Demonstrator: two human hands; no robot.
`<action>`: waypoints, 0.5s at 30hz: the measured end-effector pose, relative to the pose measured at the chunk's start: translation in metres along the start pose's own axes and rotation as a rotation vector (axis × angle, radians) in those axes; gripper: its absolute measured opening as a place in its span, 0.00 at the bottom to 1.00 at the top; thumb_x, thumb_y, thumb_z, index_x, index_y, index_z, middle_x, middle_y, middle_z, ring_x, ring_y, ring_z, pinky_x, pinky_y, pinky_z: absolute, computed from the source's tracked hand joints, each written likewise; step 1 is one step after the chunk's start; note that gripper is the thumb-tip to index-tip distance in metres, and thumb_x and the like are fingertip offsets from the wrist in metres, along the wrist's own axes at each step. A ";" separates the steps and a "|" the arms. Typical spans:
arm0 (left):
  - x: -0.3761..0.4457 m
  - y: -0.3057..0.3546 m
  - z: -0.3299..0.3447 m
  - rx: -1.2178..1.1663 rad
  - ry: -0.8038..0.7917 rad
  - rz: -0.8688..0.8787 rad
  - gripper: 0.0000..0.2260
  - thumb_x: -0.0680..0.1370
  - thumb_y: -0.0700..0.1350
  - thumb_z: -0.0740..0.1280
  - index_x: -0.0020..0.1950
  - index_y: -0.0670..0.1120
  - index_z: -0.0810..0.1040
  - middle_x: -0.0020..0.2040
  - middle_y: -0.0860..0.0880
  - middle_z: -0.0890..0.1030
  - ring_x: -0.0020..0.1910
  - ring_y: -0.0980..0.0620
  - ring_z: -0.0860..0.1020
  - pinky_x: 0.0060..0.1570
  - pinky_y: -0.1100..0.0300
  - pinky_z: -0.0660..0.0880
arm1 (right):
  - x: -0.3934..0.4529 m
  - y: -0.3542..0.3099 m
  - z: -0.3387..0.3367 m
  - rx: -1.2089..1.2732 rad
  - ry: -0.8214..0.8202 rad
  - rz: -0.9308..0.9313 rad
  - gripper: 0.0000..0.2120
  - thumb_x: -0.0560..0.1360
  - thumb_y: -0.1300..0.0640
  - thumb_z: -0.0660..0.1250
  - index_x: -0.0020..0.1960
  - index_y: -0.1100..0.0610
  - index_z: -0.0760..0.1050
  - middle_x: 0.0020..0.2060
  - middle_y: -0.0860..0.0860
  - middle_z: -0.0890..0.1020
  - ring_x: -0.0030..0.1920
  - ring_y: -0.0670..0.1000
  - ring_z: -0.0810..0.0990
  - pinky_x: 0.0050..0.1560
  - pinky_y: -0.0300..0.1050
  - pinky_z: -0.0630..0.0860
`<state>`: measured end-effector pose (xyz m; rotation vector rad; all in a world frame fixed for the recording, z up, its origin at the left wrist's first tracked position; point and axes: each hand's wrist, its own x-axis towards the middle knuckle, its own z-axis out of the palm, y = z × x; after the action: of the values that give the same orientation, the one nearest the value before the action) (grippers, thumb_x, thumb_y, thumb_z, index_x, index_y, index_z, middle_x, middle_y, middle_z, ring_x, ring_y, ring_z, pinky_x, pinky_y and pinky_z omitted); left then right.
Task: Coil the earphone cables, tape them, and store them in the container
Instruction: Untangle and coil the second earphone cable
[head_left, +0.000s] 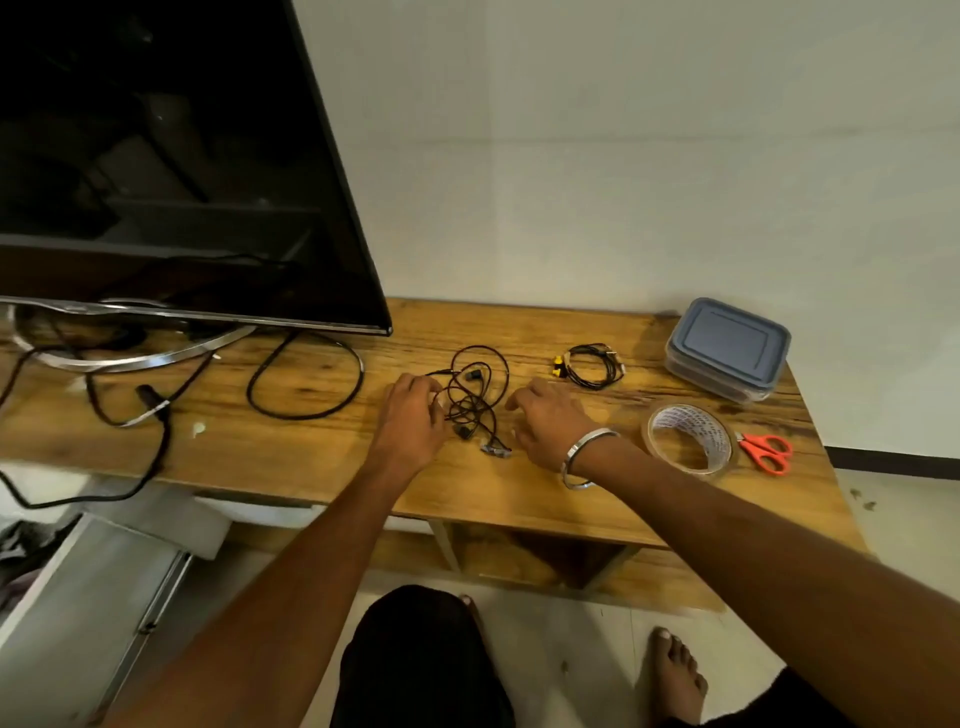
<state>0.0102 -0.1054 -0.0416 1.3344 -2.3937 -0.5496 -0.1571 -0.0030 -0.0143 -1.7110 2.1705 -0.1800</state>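
Your left hand (410, 415) sits at the left edge of the tangled black earphone cable (472, 400), fingers curled down onto its strands; whether they actually pinch a strand you cannot tell from this head view. Your right hand (550, 423) is just right of the same tangle, fingers loosely bent and spread over the wood, holding nothing, with a metal bangle (584, 457) on the wrist. The two hands are apart, the tangle between them.

You are working on a wooden table (519, 499) set against a plain pale wall (623, 156). A large dark television (171, 156) stands on the table's left part, with its curved metal stand (130, 358) and thick black power cables (306, 384) looping across the wood beside it.

Beyond your right hand, near the far edge, lies a second earphone cable (595, 364), already coiled, with yellow parts at its left end. Further right, at the far corner, a clear container (727, 351) with a blue-grey lid is closed. A roll of clear tape (688, 439) lies just right of your right wrist, and orange-handled scissors (766, 452) lie just beside the tape, toward the table's right edge.

Below the table edge you see pale floor tiles (587, 654) and your bare foot (675, 675).
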 end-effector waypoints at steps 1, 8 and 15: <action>-0.003 -0.003 0.002 -0.019 -0.008 0.000 0.11 0.78 0.39 0.63 0.60 0.41 0.76 0.59 0.43 0.75 0.61 0.44 0.71 0.61 0.50 0.71 | -0.001 -0.003 0.004 0.007 -0.004 0.008 0.17 0.76 0.53 0.63 0.64 0.53 0.68 0.63 0.54 0.68 0.66 0.57 0.65 0.63 0.56 0.67; -0.015 -0.004 0.019 -0.138 -0.032 0.025 0.08 0.79 0.44 0.66 0.55 0.43 0.77 0.55 0.45 0.74 0.57 0.46 0.72 0.58 0.51 0.72 | -0.002 -0.017 0.023 0.060 0.017 0.058 0.16 0.76 0.49 0.63 0.61 0.54 0.70 0.58 0.54 0.71 0.62 0.56 0.68 0.60 0.54 0.69; -0.025 -0.008 0.023 -0.174 -0.017 0.051 0.09 0.76 0.47 0.70 0.53 0.46 0.75 0.55 0.48 0.70 0.56 0.50 0.71 0.57 0.56 0.72 | -0.001 -0.024 0.036 0.132 0.089 0.111 0.14 0.74 0.52 0.66 0.56 0.58 0.72 0.55 0.56 0.73 0.57 0.58 0.72 0.58 0.51 0.72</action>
<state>0.0175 -0.0843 -0.0686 1.1958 -2.3255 -0.7392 -0.1213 -0.0033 -0.0398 -1.5331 2.2564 -0.3671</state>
